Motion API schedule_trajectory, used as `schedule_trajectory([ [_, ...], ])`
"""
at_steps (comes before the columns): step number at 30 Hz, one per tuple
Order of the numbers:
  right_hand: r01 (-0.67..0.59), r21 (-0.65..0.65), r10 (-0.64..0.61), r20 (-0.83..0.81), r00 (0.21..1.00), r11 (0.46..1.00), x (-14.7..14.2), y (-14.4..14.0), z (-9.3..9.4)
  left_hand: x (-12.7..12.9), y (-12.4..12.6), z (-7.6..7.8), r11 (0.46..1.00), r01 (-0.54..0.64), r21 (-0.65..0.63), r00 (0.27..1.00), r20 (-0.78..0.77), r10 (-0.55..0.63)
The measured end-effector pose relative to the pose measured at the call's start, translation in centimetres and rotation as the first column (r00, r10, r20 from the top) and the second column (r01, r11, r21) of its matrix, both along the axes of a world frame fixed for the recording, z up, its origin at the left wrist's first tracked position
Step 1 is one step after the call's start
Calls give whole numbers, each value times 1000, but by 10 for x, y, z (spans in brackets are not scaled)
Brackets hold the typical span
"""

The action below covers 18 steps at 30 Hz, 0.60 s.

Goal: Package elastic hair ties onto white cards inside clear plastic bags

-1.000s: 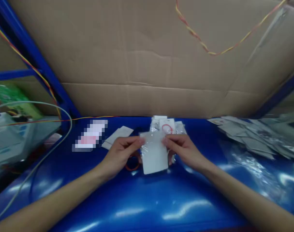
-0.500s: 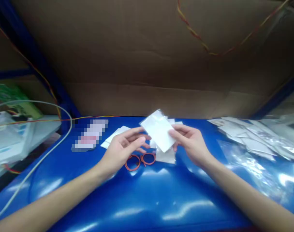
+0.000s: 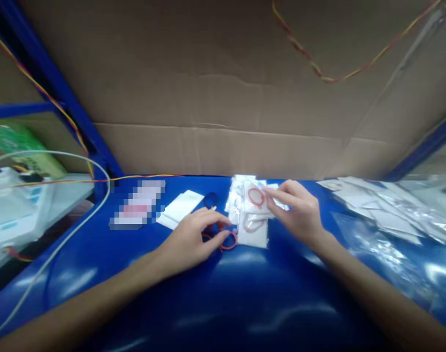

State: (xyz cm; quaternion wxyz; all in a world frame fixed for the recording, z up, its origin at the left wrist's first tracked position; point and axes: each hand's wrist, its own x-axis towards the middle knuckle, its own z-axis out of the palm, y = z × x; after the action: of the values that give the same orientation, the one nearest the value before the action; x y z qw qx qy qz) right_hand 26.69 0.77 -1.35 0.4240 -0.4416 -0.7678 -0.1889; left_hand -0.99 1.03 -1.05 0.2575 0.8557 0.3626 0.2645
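My right hand (image 3: 298, 210) pinches the right edge of a small clear bag (image 3: 252, 208), which has a white card and a red cord bracelet in it. That bag is at the pile of similar bags (image 3: 236, 188), above another bag with a pale ring (image 3: 254, 238). My left hand (image 3: 195, 237) hovers with thumb and fingers apart over loose red cord bracelets (image 3: 229, 242), partly hiding them. Behind it lie a dark ring (image 3: 210, 199) and a few white cards (image 3: 182, 206).
Flat white packets (image 3: 377, 205) and clear plastic bags (image 3: 384, 254) lie on the right of the blue table (image 3: 208, 303). A blurred-out item (image 3: 138, 205) is at left. A pale cable (image 3: 61, 239) loops by white equipment (image 3: 17, 210). Cardboard (image 3: 223, 151) stands behind.
The bag, held up tilted with its white side showing, has been lowered to the pile with its red bracelet showing. My left hand has come down over the loose bracelets.
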Motion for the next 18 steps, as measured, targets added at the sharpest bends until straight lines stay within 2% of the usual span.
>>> schedule_trajectory([
  [4, 55, -114, -29, 220, 975, 992, -6, 3, -8, 2, -4, 2, 994, 111, 17, 993, -30, -110],
  [8, 67, -190, -12, 276, 961, 979, -11, 3, -10, 1, -2, 1, 994, 105, 40, 994, -45, -103],
  [10, 51, -240, 14, 261, 965, 969, -11, 2, -10, -2, 4, 0, 993, 51, 103, 997, -70, -44],
  [13, 40, -290, 35, 250, 968, 956, -10, 2, -11, -13, 19, -1, 965, -82, 250, 985, -128, 117],
  [15, 39, -299, 37, 244, 969, 953, -10, 2, -11, -23, 29, -1, 929, -168, 329, 957, -171, 234],
  [18, 38, -299, 32, 224, 974, 953, -9, 1, -11, -36, 42, 0, 883, -281, 375, 882, -262, 392],
])
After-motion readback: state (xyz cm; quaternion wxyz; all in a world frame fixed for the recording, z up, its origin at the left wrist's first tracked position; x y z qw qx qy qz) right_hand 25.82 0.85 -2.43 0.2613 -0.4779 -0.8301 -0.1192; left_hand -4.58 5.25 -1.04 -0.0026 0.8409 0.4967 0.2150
